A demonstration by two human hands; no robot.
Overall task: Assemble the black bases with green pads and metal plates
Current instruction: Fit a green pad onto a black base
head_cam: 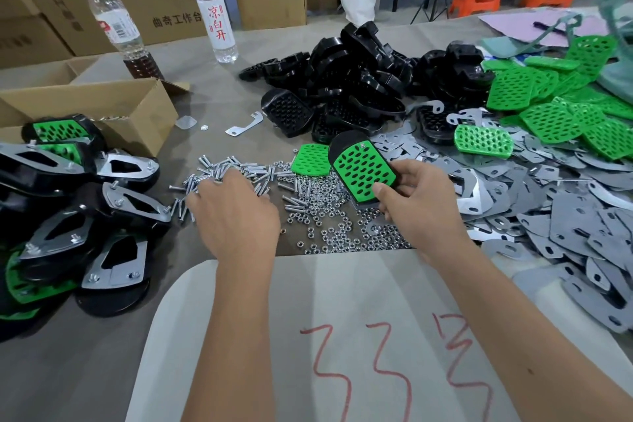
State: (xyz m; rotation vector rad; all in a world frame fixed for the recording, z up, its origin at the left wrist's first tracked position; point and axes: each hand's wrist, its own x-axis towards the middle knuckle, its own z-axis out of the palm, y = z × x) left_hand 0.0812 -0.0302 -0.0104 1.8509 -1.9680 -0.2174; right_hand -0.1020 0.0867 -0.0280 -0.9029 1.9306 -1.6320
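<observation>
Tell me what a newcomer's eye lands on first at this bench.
First, the black base with a green pad gripped in the right hand at mid-table, bright against the grey. Next, the left hand resting on the scattered screws beside it. Then the heaps: black bases behind, green pads and metal plates to the right, finished assemblies stacked at the left.

Both arms are bare from the forearm down, with no sleeves showing. The left hand [233,212] and the right hand [419,202] wear no gloves, rings, watch or wristband. A small dark mole marks the right forearm.
</observation>
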